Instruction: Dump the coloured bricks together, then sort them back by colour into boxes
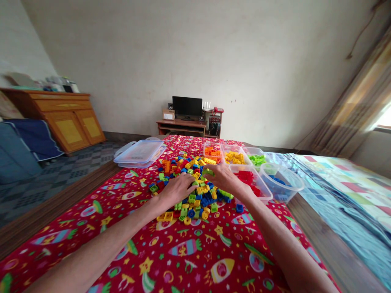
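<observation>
Plain plaster wall (195,53) throughout. 12 o'clock: low wooden desk (181,127), black monitor (187,106) on it. 10 o'clock: wooden cabinet (69,126). 9 o'clock: grey checked floor (51,183). 2 o'clock: curtain (351,97) partly across bright window (384,118). 4 o'clock: colourful quilt (348,191).

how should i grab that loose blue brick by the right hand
Pinch the small blue plastic brick by two opposite side faces, coming straight down from above. It lies flat on the red printed cloth, apart from the pile of coloured bricks, so nothing seems in the way.
</observation>
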`<action>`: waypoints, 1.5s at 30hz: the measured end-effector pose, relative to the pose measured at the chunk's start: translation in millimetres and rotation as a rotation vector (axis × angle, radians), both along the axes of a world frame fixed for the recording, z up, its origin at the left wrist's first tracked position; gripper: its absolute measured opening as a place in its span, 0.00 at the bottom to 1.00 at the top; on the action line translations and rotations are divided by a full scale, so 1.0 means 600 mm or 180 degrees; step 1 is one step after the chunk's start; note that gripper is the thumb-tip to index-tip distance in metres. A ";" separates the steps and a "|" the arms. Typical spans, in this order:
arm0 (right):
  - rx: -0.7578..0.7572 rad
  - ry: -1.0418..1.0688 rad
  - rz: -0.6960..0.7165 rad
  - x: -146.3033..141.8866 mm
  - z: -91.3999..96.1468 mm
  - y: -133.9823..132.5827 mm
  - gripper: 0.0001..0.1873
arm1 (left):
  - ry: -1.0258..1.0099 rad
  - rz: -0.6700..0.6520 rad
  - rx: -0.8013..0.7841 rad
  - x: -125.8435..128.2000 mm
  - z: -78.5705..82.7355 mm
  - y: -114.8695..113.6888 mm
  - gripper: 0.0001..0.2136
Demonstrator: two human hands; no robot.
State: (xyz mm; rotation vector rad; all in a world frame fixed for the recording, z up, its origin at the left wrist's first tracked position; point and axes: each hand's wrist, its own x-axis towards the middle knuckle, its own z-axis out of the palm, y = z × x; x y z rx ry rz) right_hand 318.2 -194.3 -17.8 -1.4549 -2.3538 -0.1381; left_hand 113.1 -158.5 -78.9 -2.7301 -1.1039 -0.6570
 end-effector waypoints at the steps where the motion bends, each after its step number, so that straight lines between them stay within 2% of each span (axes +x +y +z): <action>1: 0.0019 0.0072 0.0022 0.003 0.002 0.000 0.14 | 0.0033 -0.0002 0.0011 0.000 0.000 -0.001 0.10; 6: 0.0274 0.0526 -0.0170 0.050 0.027 0.006 0.12 | 0.0160 -0.0013 0.0067 0.000 0.004 0.002 0.10; 10: 0.0657 0.0785 -0.0758 0.124 0.054 0.026 0.12 | 0.0169 -0.0025 0.0064 0.002 0.000 0.008 0.09; 12: 0.0692 0.0785 -0.1130 0.168 0.067 0.044 0.13 | 0.0121 -0.0018 0.0064 0.002 -0.002 0.010 0.09; 15: 0.0615 0.0515 -0.1733 0.234 0.085 0.082 0.13 | 0.0049 -0.0032 0.0090 0.002 -0.004 0.011 0.08; 18: 0.0334 0.0244 -0.2201 0.287 0.101 0.118 0.15 | 0.0027 -0.0098 0.0121 0.000 -0.003 0.011 0.07; 23: -0.0077 0.0218 -0.2448 0.324 0.096 0.146 0.17 | -0.0007 -0.0095 0.0072 -0.001 -0.001 0.008 0.08; 26: 0.0153 0.0190 -0.2383 0.315 0.076 0.147 0.19 | -0.0003 -0.0102 0.0081 0.000 -0.002 0.008 0.09; 29: 0.0462 0.0157 -0.2074 0.289 0.061 0.136 0.18 | -0.0029 -0.0102 0.0063 0.000 -0.004 0.011 0.09; 35: 0.0635 0.0431 -0.1446 0.196 0.063 0.070 0.17 | -0.0021 -0.0056 0.0075 0.002 -0.008 0.014 0.09; 40: 0.0249 0.0187 -0.0849 0.089 0.044 0.023 0.14 | -0.0068 -0.0118 0.0127 0.002 -0.009 0.013 0.11; 45: -0.0262 -0.0298 -0.0225 0.006 0.004 0.011 0.14 | -0.0054 -0.0064 0.0168 0.001 -0.010 0.013 0.12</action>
